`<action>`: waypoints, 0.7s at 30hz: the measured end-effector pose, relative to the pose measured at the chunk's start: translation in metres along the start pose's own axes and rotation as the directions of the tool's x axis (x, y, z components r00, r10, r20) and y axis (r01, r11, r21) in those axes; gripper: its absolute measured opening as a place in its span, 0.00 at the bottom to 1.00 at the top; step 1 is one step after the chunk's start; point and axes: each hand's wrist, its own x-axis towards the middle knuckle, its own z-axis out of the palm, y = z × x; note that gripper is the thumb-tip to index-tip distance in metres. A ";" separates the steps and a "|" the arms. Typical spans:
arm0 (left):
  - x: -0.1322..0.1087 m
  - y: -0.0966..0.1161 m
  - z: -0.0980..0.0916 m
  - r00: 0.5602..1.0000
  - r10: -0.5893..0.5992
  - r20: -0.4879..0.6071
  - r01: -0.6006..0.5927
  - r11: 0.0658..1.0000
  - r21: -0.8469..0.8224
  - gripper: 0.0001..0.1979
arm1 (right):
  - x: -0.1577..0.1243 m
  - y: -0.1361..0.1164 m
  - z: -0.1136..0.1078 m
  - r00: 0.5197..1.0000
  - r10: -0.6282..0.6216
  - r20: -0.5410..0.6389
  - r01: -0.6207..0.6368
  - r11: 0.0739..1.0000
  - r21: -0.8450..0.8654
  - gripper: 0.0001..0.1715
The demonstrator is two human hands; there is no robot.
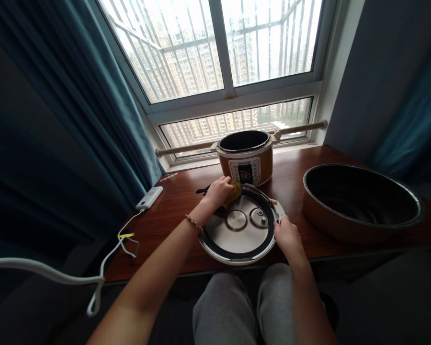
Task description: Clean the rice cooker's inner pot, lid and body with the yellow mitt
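Note:
A round metal lid [244, 239] lies with its inner side up at the table's front edge, a dark ring around its silver centre. My left hand [218, 190], with a beaded bracelet at the wrist, is closed on a yellowish cloth [233, 192] against the lid's upper left part. At the lid's right side, my right hand [287, 235] grips the pale lid handle [279, 210]. Just behind the lid stands an electric cooker [222, 163] with a control panel on its front and its top uncovered.
A large dark-lined pot [319, 211] stands at the right on the brown table [187, 191]. A white power strip [151, 197] and its cable [109, 254] lie at the left. Behind are a window [228, 91] and a blue curtain [104, 96]. My knees are below the front edge.

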 end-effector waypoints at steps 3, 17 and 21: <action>0.015 0.005 0.005 0.994 0.104 0.029 -0.103 0.994 -0.038 0.11 | 0.002 0.001 -0.001 1.000 -0.003 0.001 0.003 1.000 0.005 0.21; -0.069 -0.056 -0.009 0.918 -0.347 -0.190 0.348 0.937 -0.031 0.11 | -0.002 0.000 0.004 0.999 -0.007 -0.050 0.009 1.000 0.026 0.20; -0.105 -0.035 -0.013 0.912 -0.356 -0.203 0.352 0.934 -0.058 0.13 | -0.003 -0.002 0.007 0.999 0.011 -0.053 -0.010 1.000 0.025 0.21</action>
